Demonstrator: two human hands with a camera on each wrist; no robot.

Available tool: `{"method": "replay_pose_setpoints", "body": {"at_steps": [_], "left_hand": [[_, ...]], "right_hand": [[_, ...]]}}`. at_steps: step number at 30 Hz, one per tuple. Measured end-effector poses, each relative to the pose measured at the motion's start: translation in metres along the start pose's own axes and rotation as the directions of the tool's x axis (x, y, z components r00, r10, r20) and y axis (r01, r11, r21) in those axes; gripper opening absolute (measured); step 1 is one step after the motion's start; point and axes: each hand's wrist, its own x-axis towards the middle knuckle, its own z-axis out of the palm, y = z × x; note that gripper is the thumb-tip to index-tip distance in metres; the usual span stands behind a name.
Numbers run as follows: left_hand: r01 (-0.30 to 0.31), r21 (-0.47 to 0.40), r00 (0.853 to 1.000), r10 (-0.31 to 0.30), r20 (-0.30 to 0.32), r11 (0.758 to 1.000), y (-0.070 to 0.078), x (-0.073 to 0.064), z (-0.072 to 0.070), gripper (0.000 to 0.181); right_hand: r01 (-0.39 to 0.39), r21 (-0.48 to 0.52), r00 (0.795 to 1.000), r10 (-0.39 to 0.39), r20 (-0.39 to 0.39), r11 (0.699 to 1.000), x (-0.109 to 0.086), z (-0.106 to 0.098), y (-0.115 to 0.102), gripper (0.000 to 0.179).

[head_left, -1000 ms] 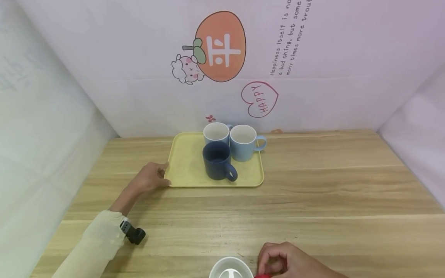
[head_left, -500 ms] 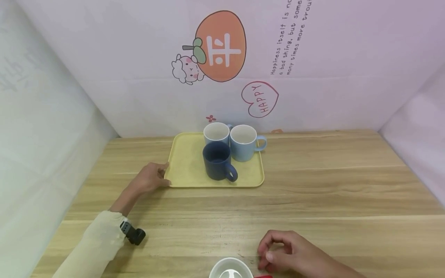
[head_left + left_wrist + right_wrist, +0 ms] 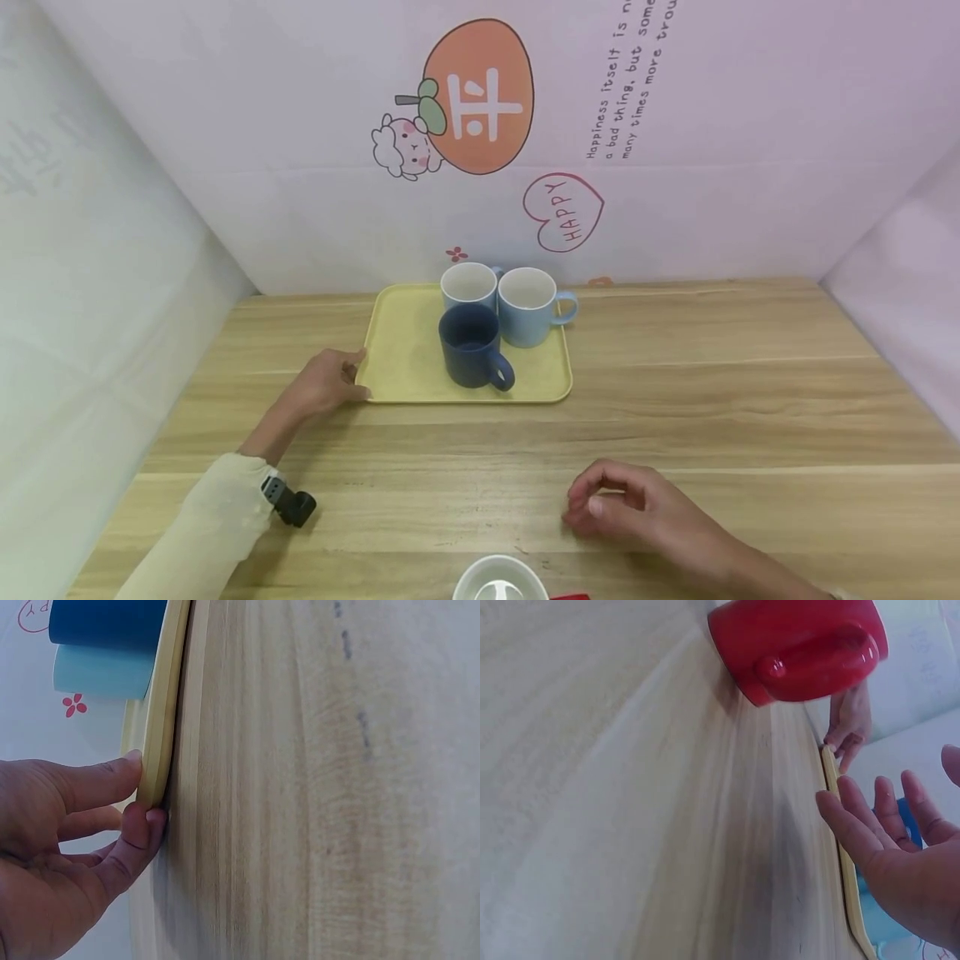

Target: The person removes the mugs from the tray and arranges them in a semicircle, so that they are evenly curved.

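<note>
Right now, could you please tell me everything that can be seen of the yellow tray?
The yellow tray is rectangular, with rounded corners and a low raised rim; it looks like smooth plastic. It lies right side up on the wooden table, near the printed backdrop. The left hand pinches its left edge. A dark blue mug and two light blue mugs stand on it.

Three mugs (image 3: 471, 358) on the tray (image 3: 401, 354)

I count three blue mugs (image 3: 470, 350) and one tray (image 3: 405, 350) mid-frame, one red mug (image 3: 501, 578) bottom centre, one left hand (image 3: 326, 383), one right hand (image 3: 630, 504)
</note>
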Motion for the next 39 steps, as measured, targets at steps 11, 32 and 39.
{"method": "replay_pose_setpoints", "body": {"at_steps": [11, 32, 39], "left_hand": [[0.025, -0.006, 1.0, -0.025, 0.008, 1.0, 0.0, 0.002, 0.001, 0.071], [0.035, 0.064, 0.999, -0.036, 0.01, 0.997, 0.005, 0.006, 0.0, 0.071], [0.045, 0.079, 0.999, -0.046, 0.013, 0.996, 0.009, 0.004, -0.002, 0.072]], "right_hand": [[0.03, -0.066, 0.995, -0.036, -0.09, 0.997, 0.01, -0.009, -0.001, 0.028], [-0.034, -0.113, 0.979, 0.011, -0.204, 0.993, 0.02, -0.026, -0.01, 0.035], [0.018, -0.102, 0.971, -0.042, -0.234, 0.995, 0.029, -0.037, -0.019, 0.03]]}}
